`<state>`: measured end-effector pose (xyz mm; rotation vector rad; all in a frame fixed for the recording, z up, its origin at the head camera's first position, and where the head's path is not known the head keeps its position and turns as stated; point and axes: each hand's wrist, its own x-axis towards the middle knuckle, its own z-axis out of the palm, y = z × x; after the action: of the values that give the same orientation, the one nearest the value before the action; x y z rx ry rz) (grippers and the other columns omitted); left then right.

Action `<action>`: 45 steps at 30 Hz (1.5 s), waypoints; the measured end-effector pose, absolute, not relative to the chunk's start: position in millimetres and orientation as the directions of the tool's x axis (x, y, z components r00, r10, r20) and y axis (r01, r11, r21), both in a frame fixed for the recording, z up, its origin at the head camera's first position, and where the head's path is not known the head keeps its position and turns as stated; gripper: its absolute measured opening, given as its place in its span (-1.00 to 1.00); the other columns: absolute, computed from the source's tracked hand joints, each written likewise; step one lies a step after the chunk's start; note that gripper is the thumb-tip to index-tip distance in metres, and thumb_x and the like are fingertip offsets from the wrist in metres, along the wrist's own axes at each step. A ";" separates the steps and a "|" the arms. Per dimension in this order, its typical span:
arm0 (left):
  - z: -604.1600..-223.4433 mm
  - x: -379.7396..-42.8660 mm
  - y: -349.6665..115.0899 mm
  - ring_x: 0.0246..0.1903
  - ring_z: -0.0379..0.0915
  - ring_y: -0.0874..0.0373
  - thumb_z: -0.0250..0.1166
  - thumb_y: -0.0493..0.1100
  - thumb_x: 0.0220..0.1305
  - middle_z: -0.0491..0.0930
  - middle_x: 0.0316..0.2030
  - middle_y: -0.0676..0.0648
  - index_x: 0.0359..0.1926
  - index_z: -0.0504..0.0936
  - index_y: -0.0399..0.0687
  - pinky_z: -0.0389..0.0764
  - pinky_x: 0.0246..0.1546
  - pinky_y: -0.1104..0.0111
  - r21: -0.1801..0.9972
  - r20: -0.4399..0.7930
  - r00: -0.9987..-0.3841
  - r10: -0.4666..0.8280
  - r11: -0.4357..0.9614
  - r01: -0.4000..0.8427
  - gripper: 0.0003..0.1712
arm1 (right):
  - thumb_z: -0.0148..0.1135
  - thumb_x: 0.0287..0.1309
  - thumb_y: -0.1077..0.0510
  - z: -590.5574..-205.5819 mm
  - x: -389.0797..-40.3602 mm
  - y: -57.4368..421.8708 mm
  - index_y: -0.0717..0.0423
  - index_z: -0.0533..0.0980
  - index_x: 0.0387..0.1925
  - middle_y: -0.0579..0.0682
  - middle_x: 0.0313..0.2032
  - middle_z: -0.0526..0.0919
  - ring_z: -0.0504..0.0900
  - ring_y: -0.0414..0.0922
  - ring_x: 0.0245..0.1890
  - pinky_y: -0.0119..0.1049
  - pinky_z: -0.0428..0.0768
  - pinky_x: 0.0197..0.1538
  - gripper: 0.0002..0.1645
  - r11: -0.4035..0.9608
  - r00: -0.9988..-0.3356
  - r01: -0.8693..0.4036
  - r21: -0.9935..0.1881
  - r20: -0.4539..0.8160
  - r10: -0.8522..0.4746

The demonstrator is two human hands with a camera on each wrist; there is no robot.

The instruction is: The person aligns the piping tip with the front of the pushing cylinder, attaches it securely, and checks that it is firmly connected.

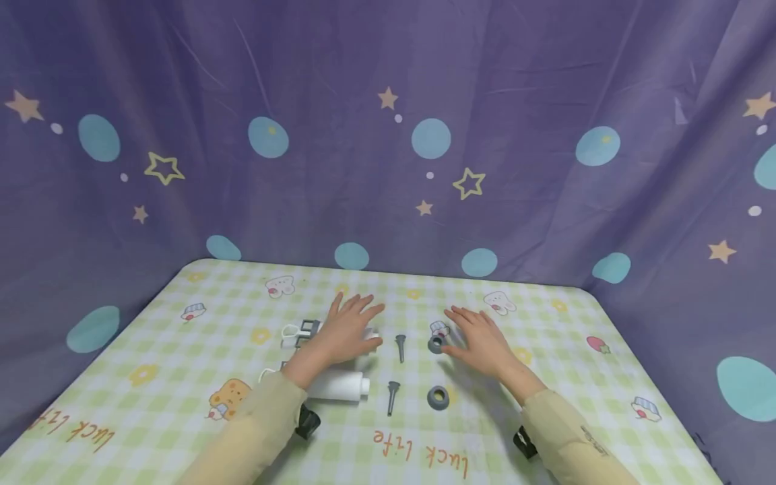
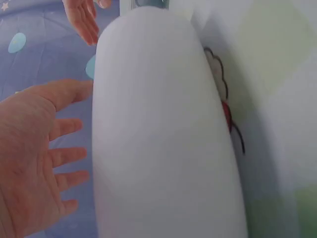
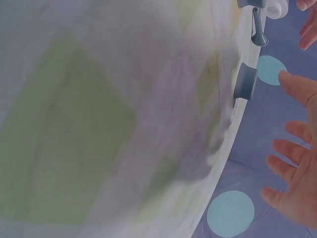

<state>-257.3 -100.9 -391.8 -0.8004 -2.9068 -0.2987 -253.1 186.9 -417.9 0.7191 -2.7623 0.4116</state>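
Observation:
My left hand [image 1: 347,334] hovers with spread fingers above the far white cylinder, hiding most of it. Nearer me lies a second white cylinder [image 1: 338,385] on its side, a narrow neck at its right end; the left wrist view shows a white cylinder [image 2: 158,124] close up, the palm apart from it. My right hand [image 1: 481,345], fingers extended, is beside the far grey ring [image 1: 432,346], its thumb close to it; whether they touch is unclear. Closer to me sits another grey ring [image 1: 438,407]. Two grey funnel-headed pins [image 1: 401,347] [image 1: 391,397] lie between the hands.
A grey frame [image 1: 310,327] and a white loop [image 1: 289,330] show left of the left hand. A checked cloth with printed drawings covers the table [image 1: 521,438]. Behind it hangs a purple curtain [image 1: 515,87]. Black straps [image 1: 308,423] circle the wrists.

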 end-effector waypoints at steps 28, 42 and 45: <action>-402.8 -272.6 -58.0 -0.09 0.50 -0.01 0.23 -0.08 0.13 0.60 -0.12 -0.03 -0.09 0.61 0.00 0.49 -0.12 0.04 0.188 0.091 -0.867 0.489 0.847 0.497 -0.69 | 0.41 -0.17 0.10 -423.7 -264.6 157.1 0.11 0.48 -0.01 0.05 -0.11 0.58 0.57 0.03 -0.12 -0.05 0.49 -0.04 -0.42 0.856 -0.899 -0.438 -0.274 0.129 -0.419; -410.6 -275.1 -42.1 -0.21 0.54 0.08 0.22 -0.10 0.14 0.63 -0.20 -0.04 -0.09 0.60 -0.07 0.52 -0.21 0.23 0.226 0.059 -0.870 0.490 0.842 0.490 -0.69 | 0.43 -0.20 0.11 -422.5 -264.3 153.3 0.04 0.55 -0.13 -0.01 -0.13 0.60 0.57 -0.01 -0.13 -0.08 0.51 -0.08 -0.53 0.873 -0.909 -0.417 -0.251 0.106 -0.404; -411.2 -274.8 -40.5 -0.18 0.54 0.07 0.22 -0.09 0.13 0.63 -0.18 -0.04 -0.09 0.61 -0.06 0.52 -0.19 0.22 0.231 0.049 -0.870 0.490 0.842 0.487 -0.69 | 0.44 -0.22 0.12 -422.3 -264.6 151.8 0.03 0.56 -0.16 -0.01 -0.12 0.58 0.56 -0.01 -0.12 -0.08 0.51 -0.09 -0.55 0.877 -0.910 -0.415 -0.241 0.094 -0.405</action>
<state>-274.8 -40.5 -411.2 -0.8033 -3.0266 -0.3743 -264.6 151.8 -422.3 0.6563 -3.0038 0.3997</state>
